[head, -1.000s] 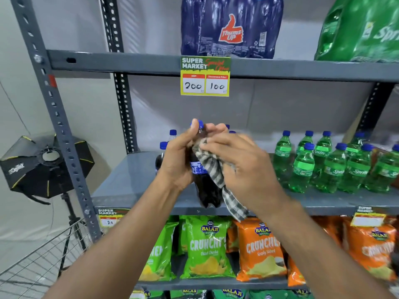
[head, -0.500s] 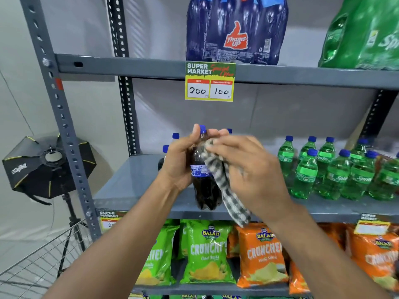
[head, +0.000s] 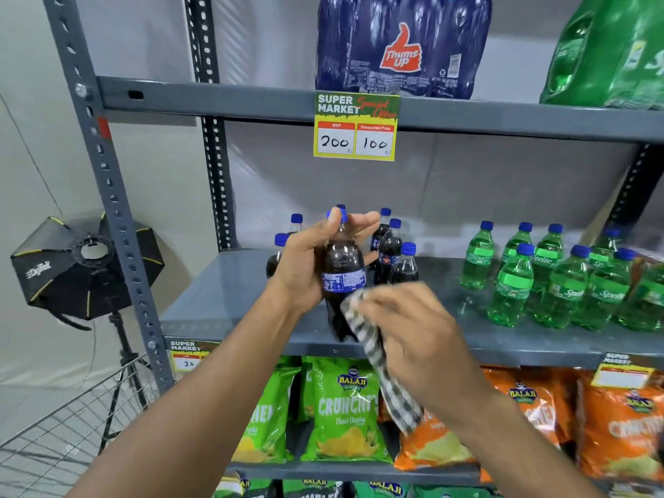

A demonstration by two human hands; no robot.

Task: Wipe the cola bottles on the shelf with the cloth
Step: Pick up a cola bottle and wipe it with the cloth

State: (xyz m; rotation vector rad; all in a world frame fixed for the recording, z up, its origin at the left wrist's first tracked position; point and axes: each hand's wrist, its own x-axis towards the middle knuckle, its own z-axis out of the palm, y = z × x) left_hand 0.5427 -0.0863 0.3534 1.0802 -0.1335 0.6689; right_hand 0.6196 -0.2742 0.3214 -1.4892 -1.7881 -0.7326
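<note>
My left hand [head: 309, 267] grips a dark cola bottle [head: 341, 271] with a blue cap and blue label, held upright in front of the grey middle shelf [head: 222, 303]. My right hand [head: 406, 336] holds a grey checked cloth [head: 381, 364] against the bottle's lower right side, below the label; the cloth's tail hangs down over the snack bags. Several more cola bottles [head: 390, 251] stand on the shelf behind the held one, some partly hidden by my left hand.
Green Sprite bottles [head: 560, 282] crowd the shelf's right half. Packs of cola [head: 402, 44] and Sprite [head: 611, 52] sit on the upper shelf, above a price tag [head: 355, 127]. Crisp bags [head: 345, 411] fill the lower shelf. A softbox light [head: 82, 267] and wire basket [head: 72, 425] stand left.
My right hand has slid the cloth down from the bottle's neck and shoulder to its lower body. The bottle's upper part and label now show. The view shifted slightly.
</note>
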